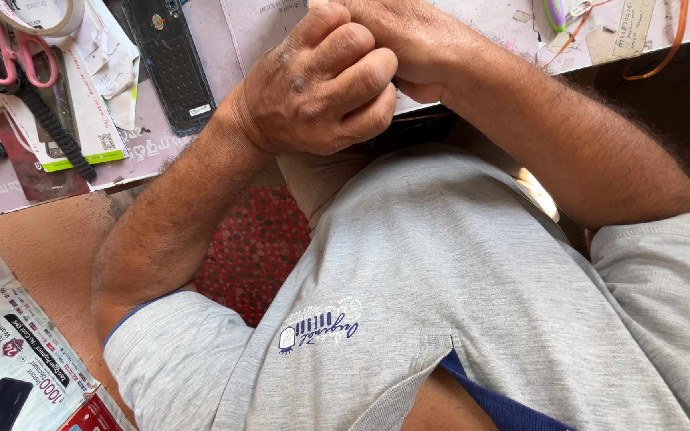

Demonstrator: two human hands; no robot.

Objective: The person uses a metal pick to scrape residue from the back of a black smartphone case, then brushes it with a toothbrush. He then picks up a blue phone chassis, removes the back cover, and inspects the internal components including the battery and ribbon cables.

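Both hands are meeting at the tabletop (201, 96) edge, above the grey shirt (457, 287). The left hand (321, 84) is curling its grip into a tight fist against the right hand (405, 36), whose grip is hidden; I cannot tell what either is pinching. A dark phone back cover (171, 60) is lying just beside the left wrist, pink-handled scissors (13, 52) further left.
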